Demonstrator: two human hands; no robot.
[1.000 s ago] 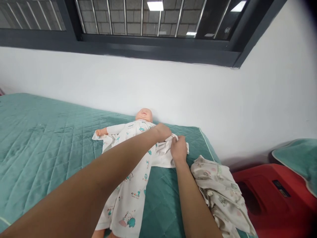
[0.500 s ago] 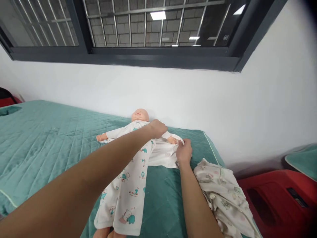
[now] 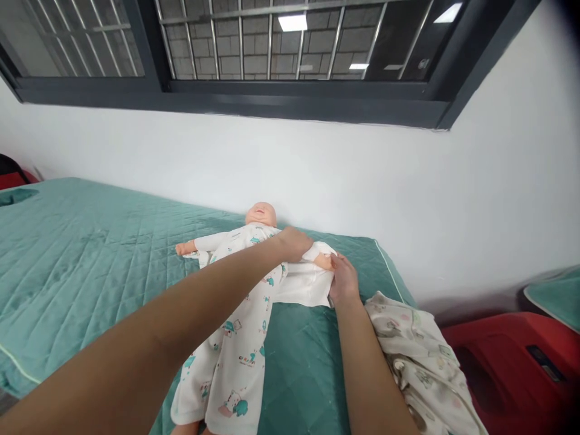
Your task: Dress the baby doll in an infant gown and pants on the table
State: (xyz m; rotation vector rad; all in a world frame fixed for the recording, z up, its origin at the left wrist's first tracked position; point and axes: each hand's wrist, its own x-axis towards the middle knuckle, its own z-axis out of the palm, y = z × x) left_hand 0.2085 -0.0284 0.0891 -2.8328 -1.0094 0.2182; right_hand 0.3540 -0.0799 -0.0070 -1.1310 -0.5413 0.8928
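A baby doll [image 3: 261,214] lies on its back on a green quilted pad [image 3: 113,235], wearing a white printed outfit [image 3: 240,350]. White plain cloth [image 3: 303,285] is spread under its arm on the right side of the view. My left hand [image 3: 295,243] reaches across the doll's chest and is closed round that sleeved arm, its fingertips mostly hidden. My right hand [image 3: 344,279] pinches at the doll's hand [image 3: 323,261], just past the bunched white sleeve [image 3: 322,248]. The doll's other arm [image 3: 206,243] lies stretched out to the left.
A crumpled white printed cloth [image 3: 421,356] lies by my right forearm. Beyond it stands a red plastic piece [image 3: 521,356]. A white wall [image 3: 339,169] and a dark-framed barred window [image 3: 294,103] rise behind the pad.
My right hand has gone from holding out the white cloth's edge to the doll's hand. The sleeve has bunched back along the doll's arm. My left hand has shifted slightly right.
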